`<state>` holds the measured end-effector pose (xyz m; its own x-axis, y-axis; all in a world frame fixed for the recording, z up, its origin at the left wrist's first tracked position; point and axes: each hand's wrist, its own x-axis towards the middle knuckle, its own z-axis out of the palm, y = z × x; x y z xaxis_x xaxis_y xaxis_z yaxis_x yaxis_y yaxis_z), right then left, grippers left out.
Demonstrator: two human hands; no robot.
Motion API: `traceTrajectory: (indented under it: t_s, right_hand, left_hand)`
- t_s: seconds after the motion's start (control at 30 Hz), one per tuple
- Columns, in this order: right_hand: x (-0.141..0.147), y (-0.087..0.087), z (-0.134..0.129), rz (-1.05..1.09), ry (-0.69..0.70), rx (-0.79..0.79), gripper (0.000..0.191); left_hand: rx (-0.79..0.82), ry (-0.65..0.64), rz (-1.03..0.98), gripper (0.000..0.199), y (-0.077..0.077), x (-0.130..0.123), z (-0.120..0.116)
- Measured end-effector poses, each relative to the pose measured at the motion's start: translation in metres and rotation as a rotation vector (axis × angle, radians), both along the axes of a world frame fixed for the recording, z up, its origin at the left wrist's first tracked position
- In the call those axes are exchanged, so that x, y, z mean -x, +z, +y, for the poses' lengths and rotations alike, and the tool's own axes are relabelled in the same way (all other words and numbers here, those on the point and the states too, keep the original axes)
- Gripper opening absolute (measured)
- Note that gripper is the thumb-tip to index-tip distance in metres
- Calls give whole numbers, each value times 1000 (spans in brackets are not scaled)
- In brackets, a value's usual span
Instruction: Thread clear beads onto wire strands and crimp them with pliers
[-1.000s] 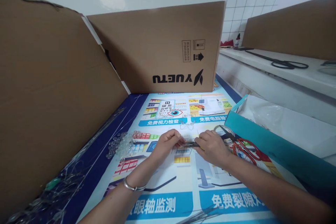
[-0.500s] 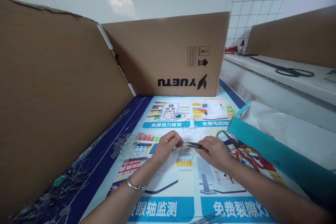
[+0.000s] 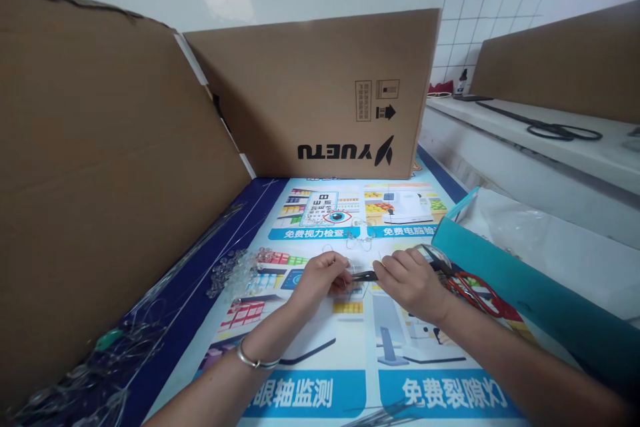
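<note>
My right hand (image 3: 410,280) is closed around the handles of small dark pliers (image 3: 366,276), whose jaws point left. Just beyond the jaw tips, my left hand (image 3: 327,275) pinches thin clear wire or thread; its exact shape is too fine to make out. The jaws reach the fingertips of my left hand. A wire piece with clear beads (image 3: 361,232) lies on the printed mat a little beyond both hands. To the left of my left hand is a pile of clear beads (image 3: 237,272).
Red-handled scissors (image 3: 475,290) lie right of my right hand, beside a teal box (image 3: 525,273) holding clear plastic. Cardboard panels (image 3: 320,93) stand behind and left. Tangled wire pieces (image 3: 115,353) lie at the left edge. Black scissors (image 3: 550,128) rest on the right ledge.
My right hand has turned and wraps more fully over the pliers' handles. My left hand keeps its pinch near the jaws. The whole view has shifted slightly.
</note>
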<state>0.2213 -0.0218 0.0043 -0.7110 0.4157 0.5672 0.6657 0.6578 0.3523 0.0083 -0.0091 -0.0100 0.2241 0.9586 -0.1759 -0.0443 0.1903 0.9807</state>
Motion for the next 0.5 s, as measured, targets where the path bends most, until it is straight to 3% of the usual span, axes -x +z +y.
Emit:
traceTrajectory:
  t_s: [0.5]
  right_hand:
    - [3,2,-7,-111,57,-45,22]
  left_hand:
    - [40,6,37,23,-4,-5,-2]
